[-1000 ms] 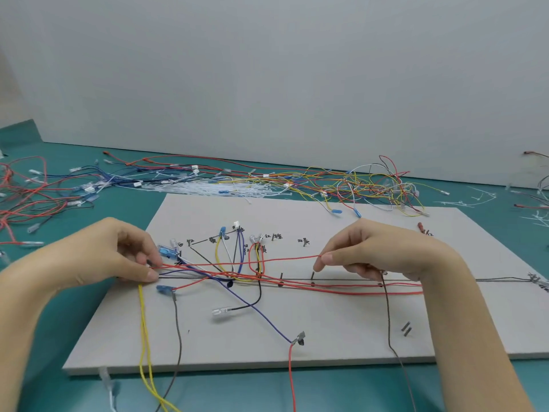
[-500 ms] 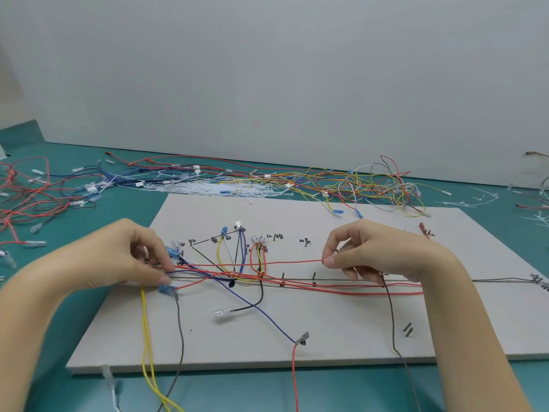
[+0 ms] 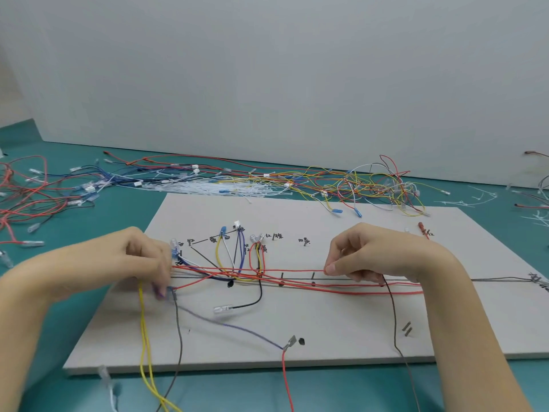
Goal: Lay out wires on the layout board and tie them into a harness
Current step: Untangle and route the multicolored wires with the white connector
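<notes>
A grey layout board (image 3: pixel 326 328) with drawn lines and labels lies on the teal table. Several red wires (image 3: pixel 297 282) run along its main line, with yellow, white, blue and black branches rising near the middle. My right hand (image 3: pixel 368 254) pinches one red wire at mid-board between thumb and forefinger. My left hand (image 3: pixel 139 260), blurred, grips the left ends of the wires by the blue terminals at the board's left edge. A purple wire (image 3: pixel 237 328) slants down to a metal terminal (image 3: pixel 291 342). Yellow wires (image 3: pixel 145 346) and a grey wire hang off the front edge.
Loose wires in red, yellow, blue and white with white cable ties (image 3: pixel 208 185) lie in a long heap behind the board. More red wires (image 3: pixel 26 200) are spread at the far left. Cut tie ends (image 3: pixel 481 200) lie at the right. A grey wall stands behind.
My left hand has shifted right along the bundle's left end and now blurs in motion. The purple wire's upper end has swung left. My right hand keeps its pinch, barely moved.
</notes>
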The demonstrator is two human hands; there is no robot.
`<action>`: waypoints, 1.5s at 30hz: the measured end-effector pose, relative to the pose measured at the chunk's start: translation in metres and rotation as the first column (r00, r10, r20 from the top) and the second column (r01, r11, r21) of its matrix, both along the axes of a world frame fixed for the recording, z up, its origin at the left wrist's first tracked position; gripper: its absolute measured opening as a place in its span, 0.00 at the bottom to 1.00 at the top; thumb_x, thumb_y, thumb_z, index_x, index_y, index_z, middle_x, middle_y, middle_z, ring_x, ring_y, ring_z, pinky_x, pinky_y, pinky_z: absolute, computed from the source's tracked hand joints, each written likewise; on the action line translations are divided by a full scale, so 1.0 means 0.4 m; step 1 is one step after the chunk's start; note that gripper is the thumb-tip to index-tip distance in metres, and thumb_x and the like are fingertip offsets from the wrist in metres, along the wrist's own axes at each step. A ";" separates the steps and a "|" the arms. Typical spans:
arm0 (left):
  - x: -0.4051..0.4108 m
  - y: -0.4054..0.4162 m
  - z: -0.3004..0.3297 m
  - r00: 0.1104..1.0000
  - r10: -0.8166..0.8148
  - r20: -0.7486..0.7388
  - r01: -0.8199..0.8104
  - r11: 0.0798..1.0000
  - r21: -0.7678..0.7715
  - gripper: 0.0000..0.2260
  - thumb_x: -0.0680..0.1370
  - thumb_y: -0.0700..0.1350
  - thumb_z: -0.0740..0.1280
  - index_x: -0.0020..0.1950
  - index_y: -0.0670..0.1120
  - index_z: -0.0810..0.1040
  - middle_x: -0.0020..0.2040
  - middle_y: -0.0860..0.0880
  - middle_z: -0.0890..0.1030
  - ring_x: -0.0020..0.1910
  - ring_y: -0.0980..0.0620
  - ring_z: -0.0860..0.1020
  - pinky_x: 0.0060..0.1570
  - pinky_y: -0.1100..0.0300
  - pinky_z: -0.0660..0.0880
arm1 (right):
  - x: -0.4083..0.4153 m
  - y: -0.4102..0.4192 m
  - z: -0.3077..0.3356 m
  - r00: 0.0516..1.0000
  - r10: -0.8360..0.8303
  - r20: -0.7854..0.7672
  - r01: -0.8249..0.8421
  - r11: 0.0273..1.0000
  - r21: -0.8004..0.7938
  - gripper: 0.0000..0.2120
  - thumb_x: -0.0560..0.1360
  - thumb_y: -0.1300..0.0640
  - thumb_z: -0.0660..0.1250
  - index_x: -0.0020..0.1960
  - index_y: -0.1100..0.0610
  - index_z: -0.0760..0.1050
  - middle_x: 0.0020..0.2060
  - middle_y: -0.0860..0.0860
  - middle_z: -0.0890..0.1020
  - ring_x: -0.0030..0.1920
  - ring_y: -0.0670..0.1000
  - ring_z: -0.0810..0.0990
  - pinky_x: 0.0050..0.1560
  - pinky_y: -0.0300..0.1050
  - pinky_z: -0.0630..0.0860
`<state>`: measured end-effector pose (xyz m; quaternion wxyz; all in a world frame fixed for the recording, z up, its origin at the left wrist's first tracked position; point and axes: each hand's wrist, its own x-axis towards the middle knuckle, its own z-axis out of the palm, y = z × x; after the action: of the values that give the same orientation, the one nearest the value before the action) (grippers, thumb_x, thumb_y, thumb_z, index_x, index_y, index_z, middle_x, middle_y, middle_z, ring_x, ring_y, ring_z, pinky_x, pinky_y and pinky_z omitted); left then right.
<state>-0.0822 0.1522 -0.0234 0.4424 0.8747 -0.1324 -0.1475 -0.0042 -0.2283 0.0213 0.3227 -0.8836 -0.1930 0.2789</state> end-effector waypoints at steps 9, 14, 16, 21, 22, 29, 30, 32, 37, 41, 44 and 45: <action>-0.018 -0.037 0.015 1.000 0.024 -0.008 -0.023 0.987 0.157 0.21 0.56 0.66 0.80 0.34 0.52 0.83 0.30 0.53 0.77 0.31 0.56 0.72 0.34 0.62 0.68 | 0.001 -0.002 0.002 0.997 -0.072 -0.021 0.072 0.997 0.013 0.09 0.74 0.54 0.72 0.42 0.60 0.77 0.23 0.50 0.72 0.20 0.48 0.63 0.22 0.37 0.66; -0.013 -0.076 0.026 0.990 0.034 0.137 -0.055 0.986 0.158 0.21 0.55 0.63 0.79 0.40 0.55 0.80 0.32 0.56 0.74 0.32 0.60 0.70 0.32 0.68 0.67 | 0.003 0.004 0.000 0.997 -0.081 -0.005 0.081 0.997 -0.005 0.04 0.75 0.58 0.69 0.42 0.58 0.79 0.22 0.48 0.72 0.21 0.47 0.63 0.23 0.38 0.66; -0.006 -0.097 0.035 0.975 0.099 0.198 -0.121 0.987 0.105 0.19 0.57 0.63 0.79 0.42 0.57 0.82 0.34 0.57 0.77 0.32 0.61 0.72 0.32 0.70 0.69 | 0.005 0.003 -0.002 0.995 -0.103 0.020 0.102 0.995 0.021 0.04 0.75 0.58 0.69 0.42 0.58 0.79 0.23 0.48 0.72 0.21 0.47 0.63 0.23 0.38 0.66; 0.026 -0.180 0.045 0.921 0.171 0.350 -0.196 0.980 0.037 0.06 0.69 0.49 0.77 0.41 0.60 0.84 0.39 0.56 0.82 0.35 0.58 0.77 0.34 0.69 0.71 | 0.008 0.005 -0.007 0.990 -0.138 0.043 0.134 0.988 0.072 0.04 0.75 0.59 0.69 0.43 0.58 0.80 0.24 0.48 0.74 0.21 0.46 0.64 0.22 0.36 0.63; 0.032 -0.200 0.045 0.922 0.149 0.357 -0.176 0.984 0.042 0.06 0.70 0.48 0.77 0.41 0.59 0.84 0.39 0.57 0.82 0.36 0.58 0.78 0.34 0.69 0.72 | 0.010 0.007 -0.008 0.988 -0.148 0.043 0.144 0.986 0.084 0.04 0.75 0.59 0.69 0.43 0.58 0.80 0.24 0.48 0.74 0.21 0.46 0.64 0.21 0.36 0.62; 0.062 -0.300 0.027 0.940 0.021 0.339 -0.078 0.985 0.156 0.02 0.72 0.47 0.76 0.42 0.55 0.84 0.39 0.62 0.81 0.38 0.59 0.78 0.36 0.67 0.74 | 0.009 -0.004 -0.001 0.994 -0.113 0.014 0.110 0.985 0.131 0.04 0.75 0.59 0.70 0.42 0.57 0.82 0.25 0.51 0.75 0.22 0.47 0.63 0.22 0.35 0.59; 0.064 -0.305 0.024 0.944 0.016 0.330 -0.070 0.986 0.153 0.02 0.72 0.47 0.75 0.41 0.54 0.84 0.37 0.62 0.81 0.37 0.59 0.78 0.36 0.64 0.75 | 0.008 -0.008 0.001 0.996 -0.088 -0.005 0.088 0.988 0.129 0.03 0.75 0.59 0.70 0.42 0.57 0.82 0.25 0.51 0.75 0.22 0.48 0.62 0.22 0.35 0.59; 0.064 -0.310 0.020 0.947 0.000 0.321 -0.050 0.988 0.146 0.02 0.72 0.47 0.75 0.40 0.54 0.84 0.36 0.60 0.82 0.35 0.59 0.78 0.35 0.64 0.75 | 0.006 -0.016 0.003 0.999 -0.025 -0.036 0.029 0.994 0.107 0.03 0.74 0.59 0.71 0.42 0.57 0.82 0.26 0.52 0.75 0.22 0.48 0.63 0.22 0.35 0.61; 0.051 -0.332 0.014 0.929 -0.046 0.367 -0.038 0.975 0.218 0.01 0.73 0.47 0.73 0.41 0.53 0.84 0.36 0.59 0.80 0.38 0.60 0.76 0.37 0.68 0.71 | 0.005 -0.022 0.001 0.997 0.021 -0.071 -0.019 0.999 0.028 0.03 0.74 0.58 0.72 0.42 0.56 0.83 0.25 0.50 0.74 0.23 0.48 0.67 0.23 0.38 0.70; 0.038 -0.366 0.011 0.859 -0.132 0.495 -0.088 0.914 0.396 0.04 0.74 0.46 0.68 0.42 0.53 0.83 0.38 0.58 0.74 0.41 0.63 0.71 0.41 0.65 0.69 | 0.014 -0.027 -0.004 0.994 -0.041 -0.105 0.046 0.998 0.041 0.03 0.75 0.61 0.70 0.45 0.56 0.83 0.27 0.51 0.76 0.24 0.48 0.70 0.27 0.39 0.72; 0.034 -0.402 0.007 0.830 -0.179 0.529 -0.076 0.903 0.424 0.06 0.76 0.45 0.65 0.43 0.51 0.82 0.39 0.56 0.74 0.42 0.60 0.70 0.42 0.63 0.69 | 0.016 -0.038 -0.004 0.990 -0.074 -0.117 0.078 0.996 0.034 0.02 0.73 0.61 0.72 0.44 0.56 0.83 0.28 0.52 0.77 0.25 0.47 0.71 0.28 0.40 0.74; 0.033 -0.414 0.005 0.819 -0.197 0.539 -0.073 0.896 0.439 0.07 0.76 0.44 0.64 0.44 0.50 0.82 0.40 0.55 0.74 0.44 0.59 0.70 0.42 0.62 0.68 | 0.017 -0.042 -0.004 0.989 -0.088 -0.121 0.092 0.995 0.034 0.02 0.73 0.61 0.73 0.44 0.56 0.82 0.28 0.52 0.77 0.25 0.47 0.71 0.28 0.40 0.74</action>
<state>-0.0689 -0.0133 -0.0214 0.1677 0.9501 -0.2507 0.0799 0.0027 -0.2451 0.0198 0.3633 -0.8666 -0.1386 0.3127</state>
